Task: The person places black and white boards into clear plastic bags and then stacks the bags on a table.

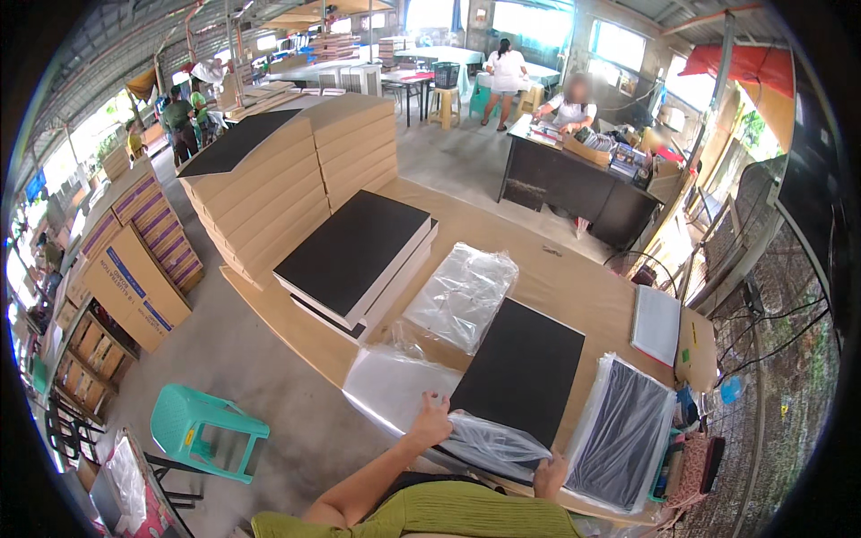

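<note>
A black board (525, 359) lies on the brown-covered table in front of me, its near end inside a clear plastic bag (498, 441). My left hand (432, 420) pinches the bag at its left edge, beside the board's near left corner. At the near right corner, my right hand (551, 475) grips the bag's other side, its fingertips partly hidden. Left of the board lie flat, empty clear bags (395, 386), and beyond them a pile of crinkled clear plastic (465, 291). To the right, a black board wrapped in plastic (621, 439) rests near the table edge.
Black-topped boards (359, 251) are stacked on the table, beside tall piles of brown packs (269, 179). A green stool (206, 430) stands on the floor at left. A white stack (656, 323) lies at the right edge. People sit and stand around a dark desk (574, 184) beyond.
</note>
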A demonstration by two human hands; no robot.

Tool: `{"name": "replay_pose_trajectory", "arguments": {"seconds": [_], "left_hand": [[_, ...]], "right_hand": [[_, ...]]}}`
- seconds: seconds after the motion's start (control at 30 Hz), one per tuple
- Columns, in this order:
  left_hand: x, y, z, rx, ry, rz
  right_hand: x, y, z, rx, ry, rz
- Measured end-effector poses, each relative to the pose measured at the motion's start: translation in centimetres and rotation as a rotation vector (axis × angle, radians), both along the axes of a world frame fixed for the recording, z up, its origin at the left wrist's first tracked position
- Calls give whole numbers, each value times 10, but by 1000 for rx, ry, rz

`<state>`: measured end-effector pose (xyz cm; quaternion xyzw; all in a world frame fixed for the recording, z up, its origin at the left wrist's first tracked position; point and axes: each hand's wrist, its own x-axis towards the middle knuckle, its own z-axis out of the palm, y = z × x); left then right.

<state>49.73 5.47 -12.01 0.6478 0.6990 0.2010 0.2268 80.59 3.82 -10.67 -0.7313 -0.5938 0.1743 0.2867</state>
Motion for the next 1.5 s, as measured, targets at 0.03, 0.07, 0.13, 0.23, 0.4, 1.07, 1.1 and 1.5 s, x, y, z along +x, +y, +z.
{"name": "replay_pose_trajectory", "arguments": {"seconds": [0.03,0.07,0.13,0.23,0.4,1.07,1.1,1.5], "left_hand": [[-2,-3,2,7,-15,-3],[-1,-5,14,18,-30,-11],[1,-14,50,4,-97,-10],[5,-27,89,-14,-215,22],[4,-21,128,-205,-509,-36],[-41,33,290,695,-588,-91],[-40,45,284,748,-594,-47],[-43,122,160,633,-820,-90]], "right_hand": [[-2,0,12,5,-14,9],[-2,1,18,16,-27,12],[15,7,9,-1,470,54],[38,8,4,-22,703,54],[98,-4,-6,-76,358,350],[11,115,251,729,794,239],[9,119,258,705,793,270],[5,166,146,629,961,398]]}}
